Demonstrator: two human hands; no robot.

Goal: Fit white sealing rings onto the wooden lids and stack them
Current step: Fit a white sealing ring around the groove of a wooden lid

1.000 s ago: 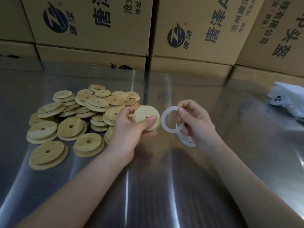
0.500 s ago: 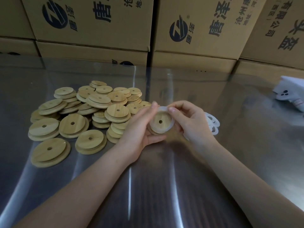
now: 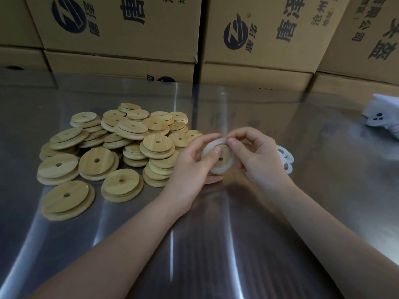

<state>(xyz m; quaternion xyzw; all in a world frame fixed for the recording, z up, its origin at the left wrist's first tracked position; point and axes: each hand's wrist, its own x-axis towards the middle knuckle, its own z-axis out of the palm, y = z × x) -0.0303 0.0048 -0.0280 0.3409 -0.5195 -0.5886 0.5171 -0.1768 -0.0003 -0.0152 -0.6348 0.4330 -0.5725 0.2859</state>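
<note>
My left hand [image 3: 190, 167] grips a round wooden lid [image 3: 221, 161] with a centre hole, thumb pressed on its face. A white sealing ring [image 3: 224, 168] lies around the lid's raised step. My right hand [image 3: 257, 158] curls over the lid's far right edge, and its fingertips pinch the ring at the top. A loose pile of wooden lids [image 3: 112, 152] lies on the table to the left. Several spare white rings [image 3: 286, 158] show just behind my right hand, partly hidden by it.
The work surface is a shiny metal table [image 3: 216, 244]. Stacked cardboard boxes [image 3: 259, 39] wall off the far edge. A white crumpled bag or cloth [image 3: 382, 117] lies at the far right.
One second ago the ring was held apart from the lid in my right hand. It was then brought over the lid and now sits around it, with both hands closed in on the lid.
</note>
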